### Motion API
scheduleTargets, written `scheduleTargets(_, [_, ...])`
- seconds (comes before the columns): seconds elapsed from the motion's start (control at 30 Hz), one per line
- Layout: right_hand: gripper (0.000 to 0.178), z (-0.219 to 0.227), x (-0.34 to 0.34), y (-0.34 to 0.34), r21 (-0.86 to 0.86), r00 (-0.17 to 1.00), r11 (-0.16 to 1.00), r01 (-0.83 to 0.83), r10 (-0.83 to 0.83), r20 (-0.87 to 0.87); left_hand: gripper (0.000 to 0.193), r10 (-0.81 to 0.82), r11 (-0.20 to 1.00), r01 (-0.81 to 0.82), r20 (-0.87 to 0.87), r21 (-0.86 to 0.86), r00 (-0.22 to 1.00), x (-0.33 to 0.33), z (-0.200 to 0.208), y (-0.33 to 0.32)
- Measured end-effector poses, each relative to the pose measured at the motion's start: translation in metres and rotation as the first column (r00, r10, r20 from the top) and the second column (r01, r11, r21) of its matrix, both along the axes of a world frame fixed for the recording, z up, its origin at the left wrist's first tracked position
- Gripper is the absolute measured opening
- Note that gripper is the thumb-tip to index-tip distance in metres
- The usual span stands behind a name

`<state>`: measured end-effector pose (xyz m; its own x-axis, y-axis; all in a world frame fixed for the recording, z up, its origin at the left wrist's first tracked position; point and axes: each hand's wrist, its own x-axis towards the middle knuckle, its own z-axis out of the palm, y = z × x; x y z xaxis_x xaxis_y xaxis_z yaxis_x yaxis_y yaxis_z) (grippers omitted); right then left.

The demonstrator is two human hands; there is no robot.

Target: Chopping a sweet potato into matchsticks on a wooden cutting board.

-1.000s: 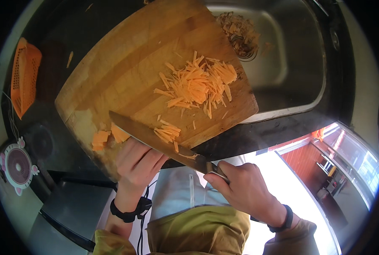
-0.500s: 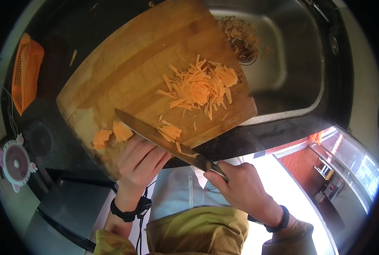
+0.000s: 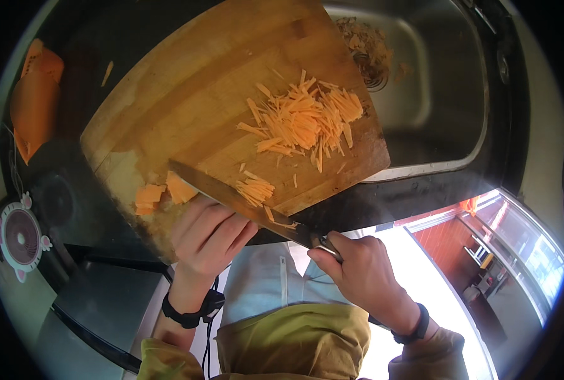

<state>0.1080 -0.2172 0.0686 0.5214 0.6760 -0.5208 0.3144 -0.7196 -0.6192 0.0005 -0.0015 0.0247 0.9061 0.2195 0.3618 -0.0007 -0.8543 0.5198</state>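
My right hand [image 3: 361,269] is closed round the handle of a kitchen knife [image 3: 222,190]. The long blade points up and left across the near part of a wooden cutting board [image 3: 187,82]. Against the blade's near side rests my left hand [image 3: 209,234], fingers curled down on the board; what lies beneath them is hidden. Flat orange slices [image 3: 149,197], probably carrot, lie just left of those fingertips. Beyond the blade is a small bunch of cut orange strips [image 3: 255,189], and farther off a larger heap of shreds [image 3: 304,120].
A steel sink [image 3: 450,107] adjoins the board's right side, with peelings [image 3: 367,47] around its drain. On the dark counter at the left stand an orange basket [image 3: 35,104] and a small round fan [image 3: 21,237]. The board's right corner overhangs the sink.
The view has shifted slightly, so the board and shreds sit a little higher and farther right. Both hands and the knife keep nearly the same places on the board.
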Motion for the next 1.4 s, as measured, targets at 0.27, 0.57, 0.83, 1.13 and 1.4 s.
scheduleTargets(0.27, [0.039,0.008,0.009,0.004,0.011,0.976,0.997,0.079,-0.075,-0.202,0.026,0.065,0.998,-0.065,0.035,-0.014,0.997,0.004,-0.001,0.003])
scheduleTargets(0.57, [0.041,0.012,0.006,-0.011,-0.003,0.921,0.981,0.192,-0.181,-0.344,0.024,0.229,0.972,-0.225,0.058,-0.070,0.972,-0.001,0.004,0.008])
scheduleTargets(0.83, [0.041,0.010,0.004,-0.007,-0.034,0.938,0.985,0.167,-0.170,-0.303,0.033,0.185,0.983,-0.185,0.020,-0.010,0.983,-0.001,-0.003,0.003])
scheduleTargets(1.13, [0.036,0.015,0.001,0.011,-0.052,0.987,0.995,0.085,-0.091,-0.132,0.030,0.187,0.982,-0.188,0.014,0.015,0.982,-0.004,-0.005,0.005])
scheduleTargets(1.4, [0.038,0.009,-0.001,0.003,-0.014,0.938,0.950,0.311,-0.309,-0.157,0.030,0.205,0.979,-0.205,0.030,0.012,0.978,0.001,-0.001,0.005])
